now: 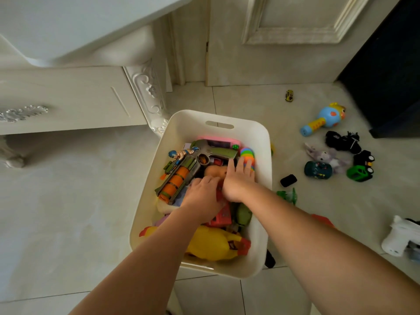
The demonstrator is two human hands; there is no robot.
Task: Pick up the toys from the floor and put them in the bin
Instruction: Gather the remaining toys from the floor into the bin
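While in bin (186, 129), hands (202, 194) (239, 179) on toys (211, 243)

One view only. Head-worn wide-angle camera is looking forward and steeply down, sitting close above the bin (188, 128), which is filling centre frame. Floor (68, 212) is spreading out to both sides; cabinet (68, 98) at upper left and door (272, 64) at upper right are closing off the top, lines bowing.

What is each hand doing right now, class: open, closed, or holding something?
Left hand: fingertips hidden among the toys in the bin; grip cannot be told.
Right hand: open, fingers flat on the toys.
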